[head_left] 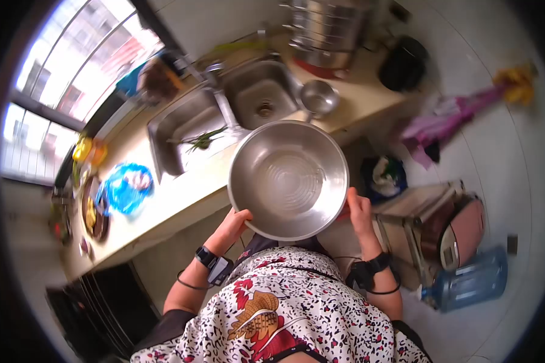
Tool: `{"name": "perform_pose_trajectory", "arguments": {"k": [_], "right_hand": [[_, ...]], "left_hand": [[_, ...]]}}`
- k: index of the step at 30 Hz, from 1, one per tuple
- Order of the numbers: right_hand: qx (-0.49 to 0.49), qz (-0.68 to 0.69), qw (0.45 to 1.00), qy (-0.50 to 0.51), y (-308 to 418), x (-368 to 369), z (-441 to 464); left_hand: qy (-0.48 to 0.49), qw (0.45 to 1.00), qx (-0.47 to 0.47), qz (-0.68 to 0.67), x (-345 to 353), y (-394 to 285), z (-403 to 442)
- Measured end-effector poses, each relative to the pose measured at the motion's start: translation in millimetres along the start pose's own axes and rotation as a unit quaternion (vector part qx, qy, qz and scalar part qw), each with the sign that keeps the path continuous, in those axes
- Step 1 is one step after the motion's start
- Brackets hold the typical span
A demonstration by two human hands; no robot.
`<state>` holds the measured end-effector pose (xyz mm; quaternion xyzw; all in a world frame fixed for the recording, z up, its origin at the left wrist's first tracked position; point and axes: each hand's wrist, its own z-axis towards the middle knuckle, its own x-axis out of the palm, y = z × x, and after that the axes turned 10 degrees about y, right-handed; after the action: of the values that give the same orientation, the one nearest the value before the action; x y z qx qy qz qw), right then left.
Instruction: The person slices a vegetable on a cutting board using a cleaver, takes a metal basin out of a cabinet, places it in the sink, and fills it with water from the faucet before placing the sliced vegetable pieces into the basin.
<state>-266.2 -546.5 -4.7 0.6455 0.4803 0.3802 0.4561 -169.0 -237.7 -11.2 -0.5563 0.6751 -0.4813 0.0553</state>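
A wide round steel basin (287, 178) is held up in front of the body, its inside facing the camera with nothing in it. My left hand (229, 228) grips its lower left rim, thumb over the edge. At the lower right rim, my right hand (361, 212) holds the other side, most of its fingers hidden behind the metal. Just beyond the basin a small steel pot (320, 98) rests on the counter (188, 199) beside the double sink (227, 132). Green stalks (203, 141) lie in the left sink bowl.
On the counter at the left are a blue plastic bag (127, 187) and a dark tray (97, 209) with food. A steel rack (327, 33) and black container (404, 63) stand at the back. A metal cart (415, 227) and blue water bottle (472, 280) are at right.
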Motion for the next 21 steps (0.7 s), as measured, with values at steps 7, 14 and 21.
{"name": "perform_pose_trajectory", "arguments": {"k": [7,14,21], "right_hand": [[-0.006,-0.027,0.999,0.027,1,65,66],[0.025,0.012,0.998,0.048,47,145,127],[-0.027,-0.398,0.886,-0.237,-4,66,216]], "left_hand": [[-0.025,0.998,0.056,0.017,-56,-59,-42],[0.0,0.996,0.052,0.076,-138,-84,-23],[-0.066,0.997,0.043,0.007,-178,-69,4]]}}
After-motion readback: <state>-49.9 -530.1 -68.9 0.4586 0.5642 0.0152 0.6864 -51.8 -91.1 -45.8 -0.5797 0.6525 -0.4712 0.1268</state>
